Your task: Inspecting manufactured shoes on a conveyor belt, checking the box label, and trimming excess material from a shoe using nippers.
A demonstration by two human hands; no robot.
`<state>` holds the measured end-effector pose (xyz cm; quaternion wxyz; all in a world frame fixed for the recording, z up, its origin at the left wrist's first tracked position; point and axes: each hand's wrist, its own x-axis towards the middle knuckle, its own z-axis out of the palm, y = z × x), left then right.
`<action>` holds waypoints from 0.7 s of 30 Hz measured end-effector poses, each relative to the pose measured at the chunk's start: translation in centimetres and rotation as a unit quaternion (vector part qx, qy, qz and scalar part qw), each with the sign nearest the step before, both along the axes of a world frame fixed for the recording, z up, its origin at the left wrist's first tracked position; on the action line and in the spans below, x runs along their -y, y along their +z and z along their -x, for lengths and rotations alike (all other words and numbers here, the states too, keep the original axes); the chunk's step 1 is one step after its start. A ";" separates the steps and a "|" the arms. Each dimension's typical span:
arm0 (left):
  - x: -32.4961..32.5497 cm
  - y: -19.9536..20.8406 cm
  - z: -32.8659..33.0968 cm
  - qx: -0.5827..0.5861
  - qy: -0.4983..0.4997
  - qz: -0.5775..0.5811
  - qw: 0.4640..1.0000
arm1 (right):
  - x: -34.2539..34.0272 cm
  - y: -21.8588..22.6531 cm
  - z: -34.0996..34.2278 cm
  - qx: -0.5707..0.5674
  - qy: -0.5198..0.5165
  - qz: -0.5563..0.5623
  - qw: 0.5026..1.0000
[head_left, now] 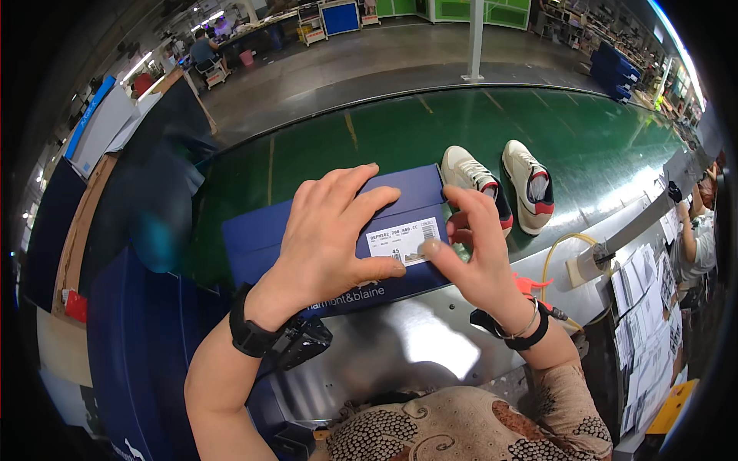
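A dark blue shoe box [257, 244] lies in front of me, its lid on. On the side of the box nearest me is a white printed label [388, 237]. My left hand [311, 242] rests over the box with its fingers spread, the thumb along the label's lower left. At the box's right end, my right hand [488, 265] has thumb and fingers apart; its thumb touches the label's right part. Beyond that hand stands a pair of cream sneakers with red and navy heels, the left shoe [463, 167] partly hidden by my fingers and the right shoe [524, 180] beside it.
The green conveyor belt [307, 165] runs behind the box, and a shiny metal table [384, 346] lies nearer me. Dark blue boxes [138, 346] stand at left. At right are a yellow hose [547, 265], an orange-red tool [530, 286] and pinned paper sheets [649, 330].
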<state>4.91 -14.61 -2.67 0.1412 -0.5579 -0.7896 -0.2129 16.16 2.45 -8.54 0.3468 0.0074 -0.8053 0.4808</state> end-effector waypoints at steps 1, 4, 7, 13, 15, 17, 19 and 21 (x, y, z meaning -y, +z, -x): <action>0.0 0.3 0.0 0.001 -0.005 0.018 1.000 | 0.2 0.1 -0.2 -0.001 -0.002 -0.022 1.000; 0.6 0.5 0.2 0.015 -0.008 0.045 0.999 | 0.3 -0.1 -0.3 0.006 0.007 -0.072 0.997; 0.8 0.9 0.4 0.027 -0.019 0.069 0.997 | -1.0 -0.4 -0.5 0.092 0.092 0.187 0.974; 0.8 1.1 -0.5 0.047 -0.001 0.064 0.997 | 2.1 1.3 0.6 -0.007 -0.030 -0.067 0.997; 1.1 1.2 -0.6 0.055 0.006 0.062 0.997 | 2.8 1.7 1.0 -0.016 -0.055 -0.142 0.988; 1.3 1.2 -0.6 0.064 0.017 0.059 0.996 | 2.4 1.2 1.5 -0.042 -0.065 -0.156 0.985; 1.3 1.2 -0.5 0.065 0.007 0.060 0.996 | 2.0 1.1 1.5 -0.066 -0.071 -0.171 0.981; 1.4 1.3 -0.7 0.057 0.013 0.062 0.996 | 1.8 1.4 1.2 -0.022 -0.031 -0.046 0.998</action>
